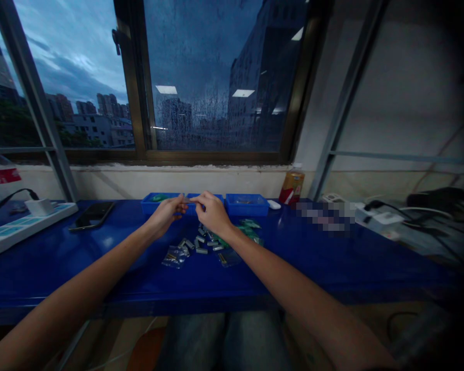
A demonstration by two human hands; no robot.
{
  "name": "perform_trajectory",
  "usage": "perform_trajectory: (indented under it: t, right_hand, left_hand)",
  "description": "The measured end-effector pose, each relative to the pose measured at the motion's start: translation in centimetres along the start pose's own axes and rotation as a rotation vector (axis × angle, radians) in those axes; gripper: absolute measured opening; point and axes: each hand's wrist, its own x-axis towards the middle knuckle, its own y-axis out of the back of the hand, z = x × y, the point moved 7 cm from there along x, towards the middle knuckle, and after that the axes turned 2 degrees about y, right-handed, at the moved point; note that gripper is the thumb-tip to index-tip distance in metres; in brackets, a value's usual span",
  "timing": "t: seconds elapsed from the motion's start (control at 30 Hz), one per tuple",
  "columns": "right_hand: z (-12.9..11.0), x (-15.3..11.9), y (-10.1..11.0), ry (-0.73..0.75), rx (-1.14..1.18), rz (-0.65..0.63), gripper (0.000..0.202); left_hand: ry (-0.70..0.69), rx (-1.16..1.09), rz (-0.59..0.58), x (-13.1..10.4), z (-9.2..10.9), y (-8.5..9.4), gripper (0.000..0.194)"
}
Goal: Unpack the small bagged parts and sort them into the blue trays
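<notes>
Nearest the person, the blue worktop [139, 281] carries two clear bags, the left bag [175, 256] and the right bag [228, 258], the latter partly behind the right forearm. Just beyond lie loose silver cylinders [201, 251], scattered, and green packets [251, 228] to their right. Above and beyond these, the left hand [170, 210] and the right hand [214, 212] meet; each grip is closed, fingertips pinched on a small thin piece [189, 201] that spans between them, too small to identify. Behind stand three blue trays in a row: left tray [150, 208], green matter inside; middle tray [192, 209], partly hidden by the hands; right tray [246, 211], contents indistinct. Farthest is the window [216, 118], its pane spotted.
</notes>
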Motion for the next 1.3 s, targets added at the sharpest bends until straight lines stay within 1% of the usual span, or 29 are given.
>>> perform_trajectory:
  t: [0.1, 0.17, 0.2, 0.27, 0.3, 0.33, 0.4, 0.43, 0.5, 0.57, 0.63, 0.67, 0.73, 0.8, 0.83, 0.87, 0.93, 0.97, 1.03, 1.1, 1.13, 1.2, 1.27, 1.3]
  right_hand:
    - [-0.3, 0.1, 0.0, 0.010, 0.051, 0.004, 0.033]
    - [-0.1, 0.2, 0.1, -0.033, 0.108, 0.019, 0.033]
    - [0.2, 0.2, 0.1, -0.079, 0.146, 0.029, 0.030]
    - [0.9, 0.3, 0.0, -0.186, 0.236, 0.040, 0.021]
    - [1.3, 0.3, -0.2, -0.236, 0.289, 0.034, 0.017]
    - [1.7, 0.3, -0.5, -0.283, 0.346, 0.019, 0.017]
    - [2.4, 0.2, -1.2, -0.379, 0.475, -0.029, 0.031]
    - [2.8, 0.1, -1.5, -0.433, 0.534, -0.050, 0.037]
    - [3.5, -0.1, -2.0, -0.513, 0.592, -0.064, 0.039]
    - [3.7, -0.2, -1.9, -0.505, 0.545, -0.040, 0.032]
    - [3.4, 0.0, -1.3, -0.402, 0.401, 0.001, 0.026]
    - [2.9, 0.1, -0.9, -0.327, 0.300, 0.014, 0.024]
    - [1.7, 0.2, -0.2, -0.164, 0.067, 0.016, 0.021]
    - [0.6, 0.1, 0.1, -0.030, -0.138, -0.020, 0.022]
    - [0.3, 0.1, 0.1, 0.016, -0.211, -0.047, 0.023]
    - [0.0, 0.0, 0.1, 0.051, -0.264, -0.076, 0.024]
    - [-0.3, -0.1, -0.1, 0.104, -0.321, -0.126, 0.025]
    - [-0.4, -0.1, -0.3, 0.122, -0.323, -0.140, 0.025]
    - [-0.3, 0.0, -0.4, 0.125, -0.258, -0.133, 0.025]
    - [0.3, 0.1, -0.6, 0.051, -0.103, -0.084, 0.025]
    - [0.9, 0.2, -0.7, -0.027, -0.003, -0.054, 0.023]
    - [2.6, 0.1, -1.3, -0.249, 0.228, -0.021, 0.016]
    - [3.9, -0.4, -2.4, -0.477, 0.482, -0.049, 0.013]
    - [4.2, -0.7, -2.9, -0.566, 0.617, -0.076, 0.013]
  left_hand:
    - [-0.032, -0.052, 0.030, 0.2, 0.2, 0.3, 0.028]
    - [-0.126, 0.010, 0.078, 0.2, 0.7, 0.7, 0.027]
    - [-0.200, 0.084, 0.111, 0.1, 1.1, 0.9, 0.028]
    - [-0.392, 0.314, 0.181, -0.4, 2.4, 1.0, 0.027]
    - [-0.496, 0.448, 0.205, -0.8, 3.1, 0.8, 0.025]
    - [-0.596, 0.576, 0.220, -1.3, 3.7, 0.4, 0.023]
    - [-0.758, 0.791, 0.224, -2.2, 4.4, -0.5, 0.019]
    - [-0.814, 0.868, 0.216, -2.6, 4.6, -0.9, 0.018]
    - [-0.875, 0.961, 0.194, -3.0, 4.6, -1.5, 0.017]
    - [-0.869, 0.973, 0.173, -2.9, 4.4, -1.8, 0.017]
    - [-0.784, 0.895, 0.147, -2.3, 4.0, -1.5, 0.019]
    - [-0.705, 0.817, 0.130, -1.9, 3.7, -1.2, 0.021]
    - [-0.481, 0.590, 0.083, -0.8, 2.6, -0.5, 0.033]
    - [-0.238, 0.319, 0.032, 0.0, 1.1, 0.1, 0.048]
    - [-0.137, 0.203, 0.005, 0.2, 0.4, 0.1, 0.054]
    - [-0.059, 0.117, -0.018, 0.3, -0.1, 0.1, 0.057]
    - [0.018, 0.045, -0.034, 0.4, -0.7, 0.1, 0.053]
    - [0.025, 0.054, -0.038, 0.4, -0.8, 0.1, 0.047]
    - [-0.011, 0.129, -0.031, 0.6, -0.7, 0.2, 0.036]
    - [-0.124, 0.262, 0.003, 0.6, -0.2, 0.5, 0.029]
    - [-0.212, 0.354, 0.031, 0.5, 0.4, 0.5, 0.026]
    - [-0.431, 0.569, 0.080, -0.1, 1.7, 0.2, 0.019]
    - [-0.629, 0.747, 0.093, -1.0, 2.9, -0.7, 0.012]
    - [-0.692, 0.804, 0.088, -1.4, 3.2, -1.1, 0.011]
